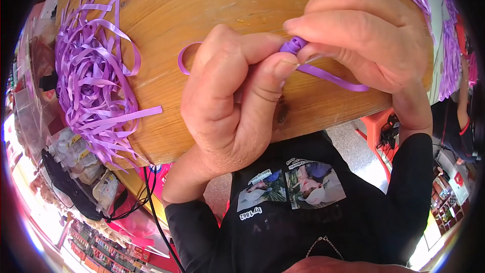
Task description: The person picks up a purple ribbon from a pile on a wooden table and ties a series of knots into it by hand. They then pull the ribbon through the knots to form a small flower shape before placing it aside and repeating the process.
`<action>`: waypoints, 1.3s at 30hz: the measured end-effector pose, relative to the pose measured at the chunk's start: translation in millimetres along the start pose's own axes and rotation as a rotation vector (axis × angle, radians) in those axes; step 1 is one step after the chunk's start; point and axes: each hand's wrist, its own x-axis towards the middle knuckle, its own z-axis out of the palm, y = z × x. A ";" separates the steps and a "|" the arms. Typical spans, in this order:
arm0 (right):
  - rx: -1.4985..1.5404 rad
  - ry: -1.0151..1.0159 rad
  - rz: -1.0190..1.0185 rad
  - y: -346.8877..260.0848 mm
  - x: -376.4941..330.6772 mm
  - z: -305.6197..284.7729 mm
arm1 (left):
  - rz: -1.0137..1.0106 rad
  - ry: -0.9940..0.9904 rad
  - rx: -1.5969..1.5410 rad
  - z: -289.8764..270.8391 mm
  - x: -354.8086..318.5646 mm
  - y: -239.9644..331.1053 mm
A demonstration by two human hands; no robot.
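Note:
Between my two hands, over the wooden table, is a small rolled bud of purple ribbon [293,45]. My left hand [232,91] pinches the bud's left side between thumb and forefinger. From the right, the thumb and forefinger of my right hand [364,30] close on the same bud. A purple ribbon tail [333,78] runs out beneath my right hand toward the right. Another loop of ribbon [185,59] shows behind my left hand; whether it joins the bud is hidden.
A tangled heap of purple ribbon strips [93,76] covers the left side of the wooden table [202,0]. More purple strips [447,45] hang at the right edge. An orange stool [376,126] stands below the table at right. Black cables [151,202] run down at left.

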 end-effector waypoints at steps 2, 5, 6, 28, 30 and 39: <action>0.047 0.018 0.055 -0.6 0.4 2.2 | 0.059 0.027 0.038 -3.9 2.2 -1.1; 0.066 0.004 0.048 2.0 1.6 3.4 | 0.076 0.021 0.065 -5.9 4.4 -3.2; 0.075 0.000 0.047 2.6 1.7 3.9 | 0.076 0.024 0.062 -6.2 3.9 -2.9; 0.155 -0.052 0.032 2.7 -5.6 -0.1 | 0.027 0.009 -0.111 -5.4 1.8 -6.0; 0.158 -0.059 0.021 2.4 -5.7 2.1 | 0.120 -0.005 -0.037 -7.0 2.0 -5.4; 0.164 -0.077 -0.033 -1.2 -6.2 12.0 | 0.232 -0.075 0.100 -7.3 -1.5 -0.5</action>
